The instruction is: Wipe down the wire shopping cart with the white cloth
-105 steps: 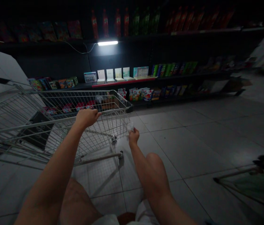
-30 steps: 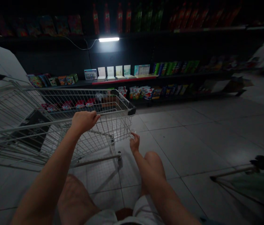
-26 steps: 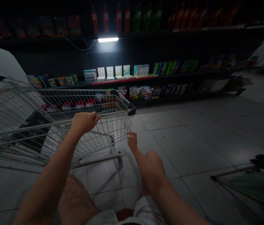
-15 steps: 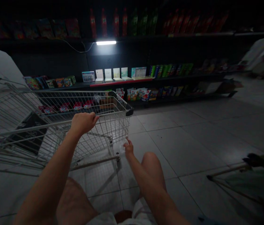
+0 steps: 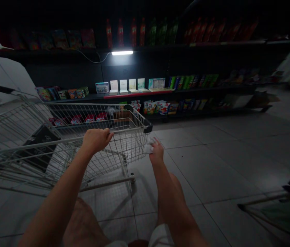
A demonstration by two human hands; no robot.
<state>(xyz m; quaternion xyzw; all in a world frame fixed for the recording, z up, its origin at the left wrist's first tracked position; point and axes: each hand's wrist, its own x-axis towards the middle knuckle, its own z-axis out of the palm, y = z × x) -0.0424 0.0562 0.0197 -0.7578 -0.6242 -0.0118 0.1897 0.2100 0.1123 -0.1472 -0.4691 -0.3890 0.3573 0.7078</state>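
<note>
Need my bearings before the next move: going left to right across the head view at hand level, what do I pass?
black panel → left hand gripping the cart rim → white cloth → right hand holding it → metal frame low at the far right

Wearer's own body, seen from above: left forearm [image 5: 65, 195] and right forearm [image 5: 170, 202], bare along their whole visible length; left grip [image 5: 97, 140] and right grip [image 5: 157, 154], ungloved; left thigh [image 5: 83, 223], bare; white shorts [image 5: 160, 237], plain hem at the lower edge, dimly lit.
</note>
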